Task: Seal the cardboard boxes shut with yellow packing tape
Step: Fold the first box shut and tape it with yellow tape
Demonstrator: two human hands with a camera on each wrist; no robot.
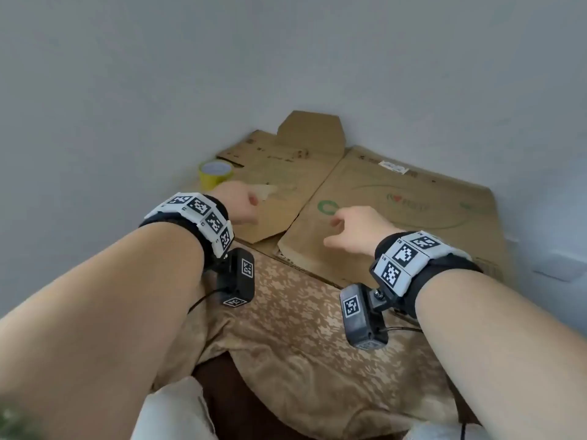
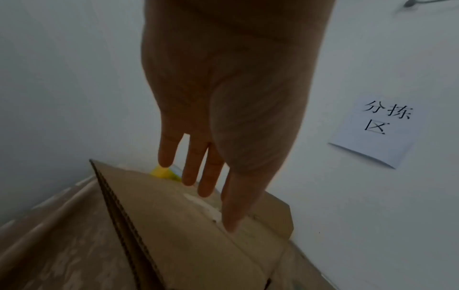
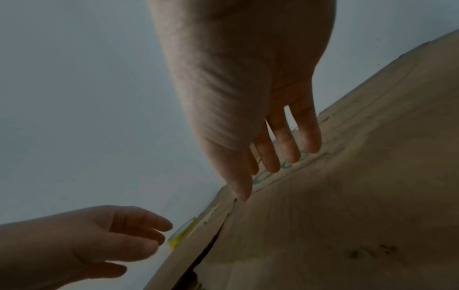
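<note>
Cardboard boxes beneath both hands; fingers straight, empty.

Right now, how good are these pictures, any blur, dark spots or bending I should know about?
Head view: evenly lit, but the wide lens bends the forearms, and the left hand is motion-blurred in front of the yellow tape roll. Left wrist view: palm dark and backlit by the wall; the wall sign stays readable. Right wrist view: dimmest, the right hand shadowed, the cardboard soft and smeared.
</note>
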